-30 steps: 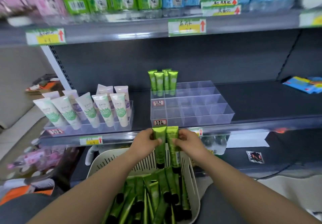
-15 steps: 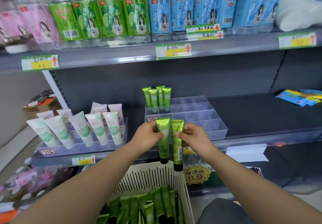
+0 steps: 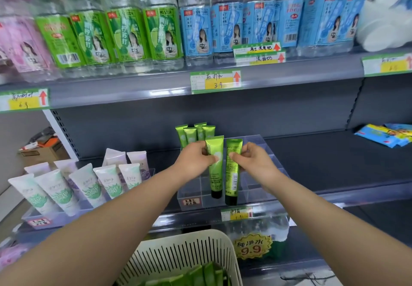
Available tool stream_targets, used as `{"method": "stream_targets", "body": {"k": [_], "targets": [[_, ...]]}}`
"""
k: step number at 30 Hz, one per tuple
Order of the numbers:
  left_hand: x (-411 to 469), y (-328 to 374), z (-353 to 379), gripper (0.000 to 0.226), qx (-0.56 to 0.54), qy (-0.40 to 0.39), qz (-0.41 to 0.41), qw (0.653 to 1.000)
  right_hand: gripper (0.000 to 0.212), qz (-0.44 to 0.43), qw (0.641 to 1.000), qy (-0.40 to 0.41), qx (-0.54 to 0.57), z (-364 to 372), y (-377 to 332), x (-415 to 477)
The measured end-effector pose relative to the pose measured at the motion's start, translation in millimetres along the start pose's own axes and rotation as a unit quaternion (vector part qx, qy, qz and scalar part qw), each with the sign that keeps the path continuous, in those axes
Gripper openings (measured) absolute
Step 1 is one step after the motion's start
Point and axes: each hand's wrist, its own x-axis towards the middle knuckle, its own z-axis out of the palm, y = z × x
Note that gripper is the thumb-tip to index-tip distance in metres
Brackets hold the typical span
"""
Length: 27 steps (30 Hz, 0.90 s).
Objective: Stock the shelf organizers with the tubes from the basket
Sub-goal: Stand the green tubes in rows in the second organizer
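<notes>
Left hand (image 3: 194, 161): has risen with its tube (image 3: 215, 174).
Right hand (image 3: 256, 163): has risen with the other tube (image 3: 233, 174).
Basket (image 3: 185, 248): before just under the fingers, now well below them.
Organizer (image 3: 252, 187): before above the fingers, now directly behind them.

Above the left hand (image 3: 194, 160) and the right hand (image 3: 256, 163) a dark grey back panel (image 3: 245, 116) rises to an upper shelf (image 3: 111, 92) lined with bottles (image 3: 160, 34) — its front rail carries a price tag (image 3: 215, 82) and streaks of reflected light. Far left of the left hand stands a white perforated upright (image 3: 60, 129), beyond it a cardboard box (image 3: 42, 154), a beige wall (image 3: 20, 134) and pale floor (image 3: 11, 201). Well right of the right hand lie blue packets (image 3: 385, 135) — below it, a yellow 9.9 sign (image 3: 252, 249)
</notes>
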Motion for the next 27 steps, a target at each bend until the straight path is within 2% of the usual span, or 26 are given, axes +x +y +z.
{"method": "stream_targets", "body": {"k": [5,8,12,14,19,22,24,27], "targets": [[29.6,10.8,3.4,0.029,0.024,-0.006,0.011,1.0,0.025,-0.001,0.998,0.037,-0.044,-4.0,3.0,31.2],[47.7,13.7,7.3,0.019,0.027,-0.015,0.008,0.999,0.028,0.013,0.996,0.047,-0.068,-6.3,4.5,48.3],[70.2,14.5,12.7,0.034,0.038,-0.009,0.011,0.999,0.025,0.021,0.996,0.043,-0.073,-9.3,7.6,70.5],[83.7,12.6,15.2,0.033,0.043,-0.012,0.012,0.999,0.024,0.02,0.996,0.045,-0.071,-11.5,8.4,81.1],[114.8,9.8,16.9,0.022,0.048,-0.008,0.029,0.998,0.01,0.007,0.996,0.027,-0.084,-18.8,12.5,107.8],[129.7,9.8,16.7,0.02,0.043,-0.003,0.04,0.998,0.024,0.0,0.993,0.03,-0.11,-21.9,14.8,124.8],[140.0,8.4,17.3,0.009,0.043,0.001,0.046,0.998,0.028,-0.005,0.992,0.028,-0.121,-24.8,13.6,134.1],[152.8,9.1,17.0,0.021,0.075,0.012,0.055,0.996,0.032,-0.003,0.991,0.018,-0.134,-30.8,7.8,144.2]]}}
